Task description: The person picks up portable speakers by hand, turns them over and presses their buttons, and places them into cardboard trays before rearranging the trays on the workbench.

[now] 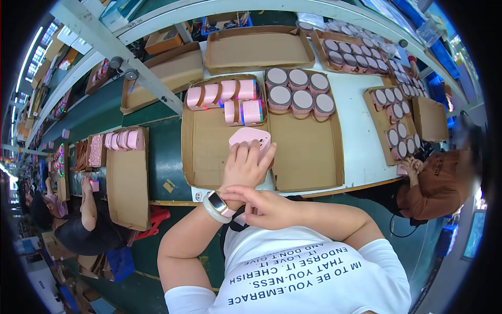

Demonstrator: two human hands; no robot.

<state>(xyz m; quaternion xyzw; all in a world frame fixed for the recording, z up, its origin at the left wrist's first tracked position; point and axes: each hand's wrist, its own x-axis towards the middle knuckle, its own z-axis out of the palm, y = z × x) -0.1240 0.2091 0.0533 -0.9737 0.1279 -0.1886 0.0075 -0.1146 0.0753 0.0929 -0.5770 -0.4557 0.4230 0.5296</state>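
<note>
My left hand [246,165] reaches forward, its fingers and thumb over a pink portable speaker [250,137] at the near side of a cardboard tray [209,152]. The fingers cover part of the speaker, so its underside is hidden. A watch [215,201] and a pale bangle [212,213] are on my left wrist. Across that wrist lies my right hand [261,205], index finger stretched out, other fingers loosely bent, with nothing visible in it. Beyond my left hand, several pink speakers [222,93] with brown straps lie in the tray, some with coloured lights.
A second tray [303,152] on the right holds several round-topped speakers [301,100]. An upright cardboard box lid [259,49] is behind. A metal shelf frame [104,39] crosses the upper left. One person [439,183] works at right, another [86,225] at left.
</note>
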